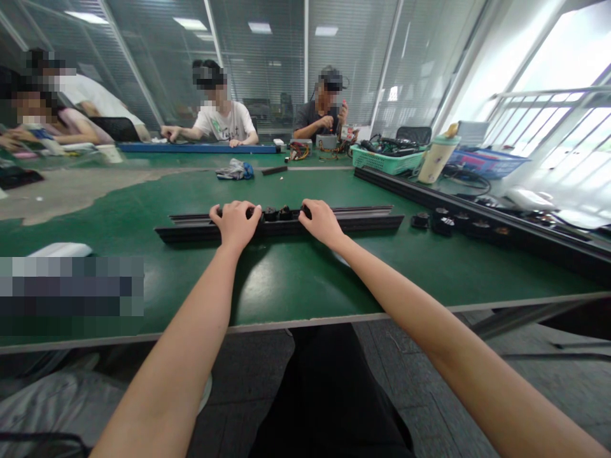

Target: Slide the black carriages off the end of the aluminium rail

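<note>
A long black rail (pixel 367 222) with an open channel lies crosswise on the green table in front of me. Small black parts (pixel 271 214) sit in its channel between my hands. My left hand (pixel 235 222) rests over the rail left of them, its thumb and fingers curled round a black piece (pixel 250 212). On the right, my right hand (pixel 322 221) pinches another black piece (pixel 305 210) at the rail. The fingertips partly cover both pieces, so their exact kind is unclear. Several loose black parts (pixel 443 224) lie beyond the rail's right end.
A longer black rail (pixel 506 232) runs along the right side. Behind it stand a green basket (pixel 389 160) of cables and a cream tumbler (pixel 436 159). A grey-blue cloth (pixel 235 170) and a short black strip (pixel 274 170) lie ahead. Several people sit across the table.
</note>
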A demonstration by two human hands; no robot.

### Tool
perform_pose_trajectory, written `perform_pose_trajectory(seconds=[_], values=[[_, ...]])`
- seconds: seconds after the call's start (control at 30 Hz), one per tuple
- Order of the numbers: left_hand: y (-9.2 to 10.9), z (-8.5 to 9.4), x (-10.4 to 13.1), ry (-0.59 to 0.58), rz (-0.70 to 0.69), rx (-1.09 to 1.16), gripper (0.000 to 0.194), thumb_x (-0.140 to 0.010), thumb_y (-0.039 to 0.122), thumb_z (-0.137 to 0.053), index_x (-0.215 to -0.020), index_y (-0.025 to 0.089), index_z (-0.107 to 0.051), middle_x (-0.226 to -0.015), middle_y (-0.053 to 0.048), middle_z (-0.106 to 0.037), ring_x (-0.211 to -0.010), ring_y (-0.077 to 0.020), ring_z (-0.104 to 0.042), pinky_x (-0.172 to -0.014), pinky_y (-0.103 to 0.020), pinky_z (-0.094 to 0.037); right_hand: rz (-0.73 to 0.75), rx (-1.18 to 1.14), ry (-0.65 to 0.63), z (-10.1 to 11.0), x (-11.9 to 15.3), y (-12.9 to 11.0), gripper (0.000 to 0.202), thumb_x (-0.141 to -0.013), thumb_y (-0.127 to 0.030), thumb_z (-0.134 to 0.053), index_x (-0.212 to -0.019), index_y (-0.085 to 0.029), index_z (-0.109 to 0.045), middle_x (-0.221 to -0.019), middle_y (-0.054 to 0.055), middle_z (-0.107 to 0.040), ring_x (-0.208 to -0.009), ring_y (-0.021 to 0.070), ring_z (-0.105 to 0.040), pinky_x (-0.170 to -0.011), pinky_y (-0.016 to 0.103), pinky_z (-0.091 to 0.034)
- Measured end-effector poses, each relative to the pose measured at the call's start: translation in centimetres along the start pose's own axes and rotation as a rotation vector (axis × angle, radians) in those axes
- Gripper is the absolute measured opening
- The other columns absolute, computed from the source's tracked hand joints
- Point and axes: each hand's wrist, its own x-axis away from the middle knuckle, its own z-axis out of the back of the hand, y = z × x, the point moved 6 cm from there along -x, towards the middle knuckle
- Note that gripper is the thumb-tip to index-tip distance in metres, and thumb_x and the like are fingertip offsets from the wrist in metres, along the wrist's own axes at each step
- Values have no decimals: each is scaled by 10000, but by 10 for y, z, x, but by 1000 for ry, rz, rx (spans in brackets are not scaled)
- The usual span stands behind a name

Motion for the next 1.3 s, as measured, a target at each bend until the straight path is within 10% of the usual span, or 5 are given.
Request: perform_pose_trajectory(seconds=[0.73,1.3], values=[[1,0,0,-3,4,11,319,-1028,438,-500,-955,257,-751,-1175,-110,-764,-1217,-346,-607,-1230,-600,-226,26,39,-6,-3,4,2,434,-1096,-238,-479,-1484,-124,-637,-1451,195,-668,-1328,296,-596,-1119,407,-490],[0,0,0,0,4,9,313,-1025,443,-502,-972,268,-755,-1186,-103,-771,-1229,-342,-608,-1238,-593,-219,17,203,-60,-6,11,-8,478,-1070,-86,-338,-1412,-106,-671,-1402,222,-654,-1277,306,-606,-1110,425,-514]])
